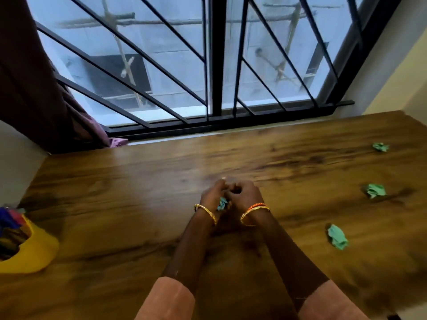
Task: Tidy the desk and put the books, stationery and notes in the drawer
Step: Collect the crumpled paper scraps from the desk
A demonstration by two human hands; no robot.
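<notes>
While your two hands meet over the middle of the wooden desk (115,204), your left hand (211,195) and right hand (245,192) have their fingers curled inward, knuckles touching, and a crumpled green note (222,203) shows between the palms. Both seem to pinch it, though the blur hides exactly which fingers do the gripping. Right of your fingers, well apart from them, three more crumpled green notes lie on the bare wood: a near one (337,237), a middle one (375,190) and a far one (380,147) toward the wall. Beyond your fingertips an open stretch of desk runs to the window sill and the black window grille (215,65). Left of your fingers more bare wood reaches a yellow holder (34,255) of coloured stationery at the desk's left edge, with a curtain (34,88) hanging behind it.
</notes>
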